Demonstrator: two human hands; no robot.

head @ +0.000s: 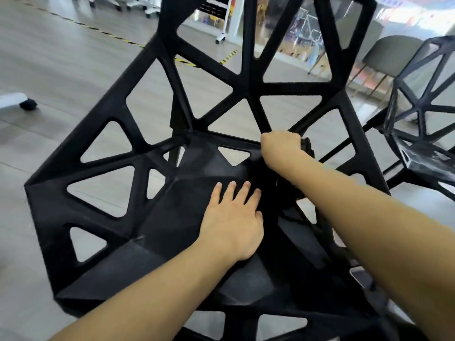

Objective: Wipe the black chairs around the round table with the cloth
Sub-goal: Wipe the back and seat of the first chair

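A black plastic chair (172, 242) with triangular cut-outs fills the view, its seat below me and its backrest rising at the top. My left hand (234, 217) lies flat on the seat with straight fingers. My right hand (280, 148) is curled round a dark cloth (307, 147) and presses it on a strut where the seat meets the backrest. Most of the cloth is hidden under the hand.
A second black chair (423, 134) stands at the right. Behind it is a grey upholstered chair (391, 55). White wheeled frames (14, 99) stand on the wooden floor at left and top. Yellow-black tape (229, 56) runs across the floor.
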